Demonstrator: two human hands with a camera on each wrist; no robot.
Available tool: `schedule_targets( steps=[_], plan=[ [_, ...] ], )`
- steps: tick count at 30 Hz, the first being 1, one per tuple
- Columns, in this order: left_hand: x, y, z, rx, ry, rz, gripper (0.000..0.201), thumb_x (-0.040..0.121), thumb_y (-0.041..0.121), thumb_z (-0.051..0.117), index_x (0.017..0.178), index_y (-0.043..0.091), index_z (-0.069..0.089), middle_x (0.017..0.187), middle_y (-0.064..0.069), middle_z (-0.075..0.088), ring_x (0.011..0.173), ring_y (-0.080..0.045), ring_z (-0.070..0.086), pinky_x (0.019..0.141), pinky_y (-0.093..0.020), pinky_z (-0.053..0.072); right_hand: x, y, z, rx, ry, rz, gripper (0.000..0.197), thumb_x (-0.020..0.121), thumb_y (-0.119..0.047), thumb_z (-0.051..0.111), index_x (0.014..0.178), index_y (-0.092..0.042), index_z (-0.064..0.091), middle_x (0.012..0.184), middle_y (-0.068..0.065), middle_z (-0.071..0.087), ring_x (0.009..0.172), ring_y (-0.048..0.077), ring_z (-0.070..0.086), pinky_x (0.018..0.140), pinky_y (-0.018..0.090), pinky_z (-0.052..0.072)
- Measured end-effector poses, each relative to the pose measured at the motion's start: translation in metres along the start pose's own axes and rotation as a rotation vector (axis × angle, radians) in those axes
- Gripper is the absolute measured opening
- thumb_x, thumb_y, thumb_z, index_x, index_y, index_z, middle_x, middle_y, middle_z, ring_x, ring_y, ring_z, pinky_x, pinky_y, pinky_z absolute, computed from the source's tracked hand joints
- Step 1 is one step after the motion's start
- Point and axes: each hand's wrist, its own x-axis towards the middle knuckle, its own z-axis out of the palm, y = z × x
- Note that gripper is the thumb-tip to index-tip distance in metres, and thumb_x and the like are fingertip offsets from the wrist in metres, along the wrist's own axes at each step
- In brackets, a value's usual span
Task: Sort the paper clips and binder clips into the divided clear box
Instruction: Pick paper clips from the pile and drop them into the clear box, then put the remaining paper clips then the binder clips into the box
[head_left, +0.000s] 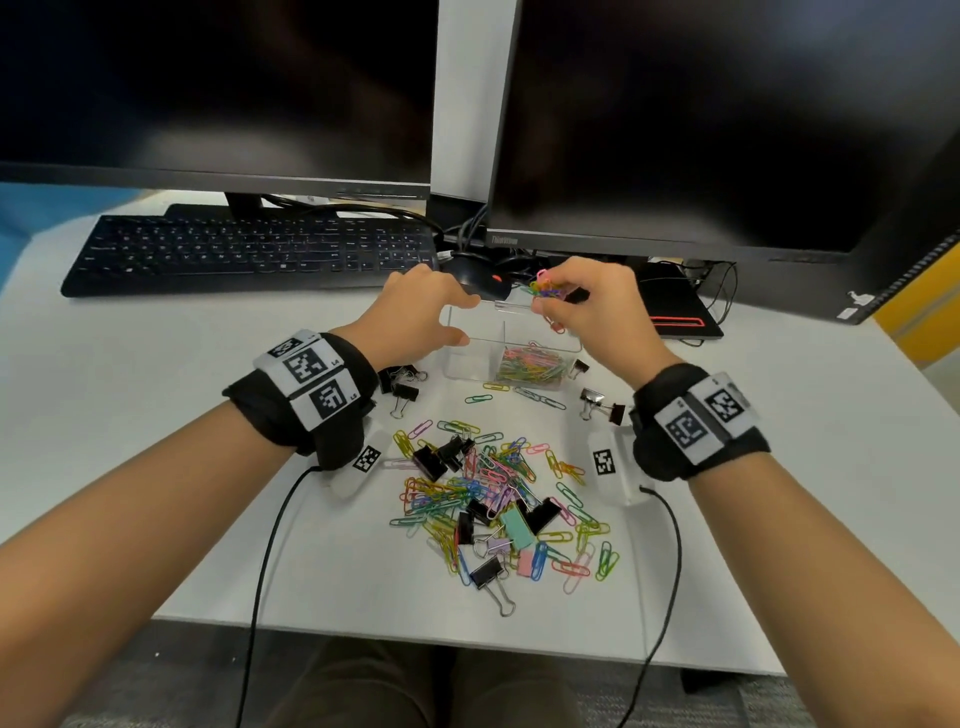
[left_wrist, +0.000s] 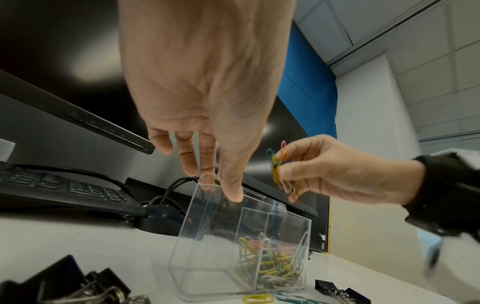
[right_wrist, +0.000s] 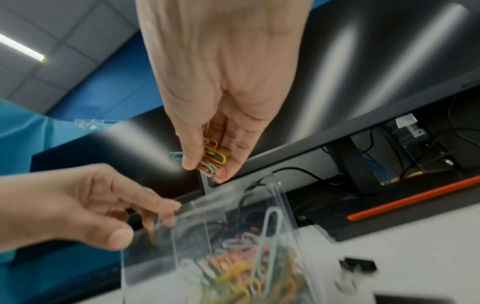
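Observation:
The divided clear box (head_left: 472, 358) (left_wrist: 207, 246) (right_wrist: 221, 193) stands on the white desk. Its right compartment holds coloured paper clips (head_left: 530, 364) (left_wrist: 270, 261) (right_wrist: 241, 273); the left one looks empty. My left hand (head_left: 462, 319) (left_wrist: 223, 189) (right_wrist: 145, 222) grips the box's left end at the rim, between thumb and fingers. Just above the right compartment, my right hand (head_left: 543, 301) (left_wrist: 283, 176) (right_wrist: 205, 168) pinches a bunch of paper clips (head_left: 545, 288) (right_wrist: 213, 156). A mixed pile of paper clips and binder clips (head_left: 498, 499) lies nearer to me.
Loose black binder clips (head_left: 400, 382) (head_left: 602, 405) lie on either side of the box. Behind it are a black mouse (head_left: 478, 275), a keyboard (head_left: 249, 249), two monitors and a black pad with a red line (head_left: 675, 312). Wrist cables trail over the desk's front edge.

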Motion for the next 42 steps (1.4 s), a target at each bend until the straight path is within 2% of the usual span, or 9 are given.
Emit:
schedule_targets(
  steps=[7,14,20,24,28,31,34,38,42],
  plan=[
    [0.000,0.000,0.000,-0.007,0.004,0.001,0.053,0.085,0.031,0.069,0.135,0.023,0.053,0.135,0.000,0.055,0.124,-0.027,0.042,0.103,-0.045,0.029,-0.012,0.020,0.016,-0.337,-0.147,0.004,0.033,0.086,-0.015,0.067,0.119,-0.009,0.064,0.108,0.008,0.067,0.096,0.022,0.062,0.089,0.031,0.050],
    [0.001,-0.002,0.001,-0.004,0.006,0.005,0.053,0.084,0.032,0.069,0.134,0.023,0.054,0.134,0.000,0.056,0.124,-0.026,0.043,0.104,-0.046,0.030,-0.022,0.008,0.012,-0.329,-0.147,-0.015,0.028,0.094,-0.008,0.044,0.121,-0.012,0.053,0.097,0.009,0.071,0.088,0.028,0.062,0.082,0.044,0.052],
    [0.001,-0.001,0.000,0.006,0.005,0.013,0.053,0.084,0.032,0.069,0.134,0.023,0.053,0.134,0.000,0.056,0.123,-0.026,0.044,0.104,-0.047,0.031,-0.033,0.001,0.016,-0.451,-0.372,-0.006,0.035,0.092,-0.006,0.039,0.125,-0.017,0.045,0.120,-0.001,0.067,0.099,0.025,0.056,0.103,0.042,0.028],
    [-0.001,0.000,-0.001,0.022,-0.018,0.004,0.054,0.086,0.032,0.067,0.136,0.024,0.050,0.136,-0.001,0.054,0.126,-0.028,0.039,0.104,-0.048,0.027,-0.049,-0.015,-0.003,-0.248,-0.270,0.025,0.044,0.083,-0.012,0.062,0.124,-0.022,0.050,0.117,-0.002,0.056,0.094,0.013,0.047,0.085,0.031,0.041],
    [-0.009,0.004,-0.007,0.075,-0.037,0.013,0.064,0.082,0.041,0.068,0.140,0.025,0.044,0.140,0.000,0.048,0.129,-0.027,0.034,0.105,-0.047,0.026,-0.092,-0.024,-0.014,-0.432,-0.734,0.281,0.083,0.064,-0.037,0.083,0.132,-0.025,0.038,0.121,-0.003,0.037,0.093,0.015,0.046,0.080,0.030,0.045],
    [-0.028,0.004,-0.015,-0.015,0.007,0.011,0.064,0.076,0.042,0.074,0.131,0.022,0.049,0.129,-0.002,0.050,0.114,-0.022,0.045,0.095,-0.039,0.039,-0.122,-0.020,-0.019,-0.592,-0.955,0.475,0.089,0.061,-0.034,0.085,0.131,-0.020,0.030,0.111,0.002,0.037,0.079,0.017,0.050,0.059,0.029,0.044],
    [-0.051,0.000,-0.021,-0.031,-0.147,-0.045,0.048,0.072,0.039,0.078,0.110,0.018,0.058,0.103,0.001,0.061,0.083,-0.015,0.055,0.068,-0.029,0.043,-0.134,-0.019,-0.011,-0.594,-0.963,0.500,0.081,0.068,-0.025,0.081,0.130,-0.018,0.029,0.105,0.002,0.036,0.064,0.010,0.042,0.047,0.022,0.032],
    [-0.072,-0.003,-0.012,0.001,-0.566,-0.184,0.049,0.066,0.028,0.086,0.102,0.013,0.057,0.096,-0.008,0.065,0.054,-0.014,0.061,0.042,-0.021,0.044,-0.123,-0.023,0.012,-0.567,-0.829,0.361,0.058,0.075,-0.015,0.074,0.120,-0.011,0.037,0.102,0.006,0.039,0.076,0.021,0.049,0.052,0.025,0.034],
    [-0.079,-0.005,0.000,-0.015,-0.682,-0.220,0.056,0.062,0.017,0.088,0.104,0.011,0.051,0.099,-0.017,0.065,0.051,-0.018,0.064,0.039,-0.021,0.045,-0.102,-0.018,0.024,-0.467,-0.734,0.242,0.040,0.076,-0.011,0.072,0.108,-0.011,0.048,0.099,0.005,0.047,0.087,0.025,0.050,0.059,0.030,0.035]
  ],
)
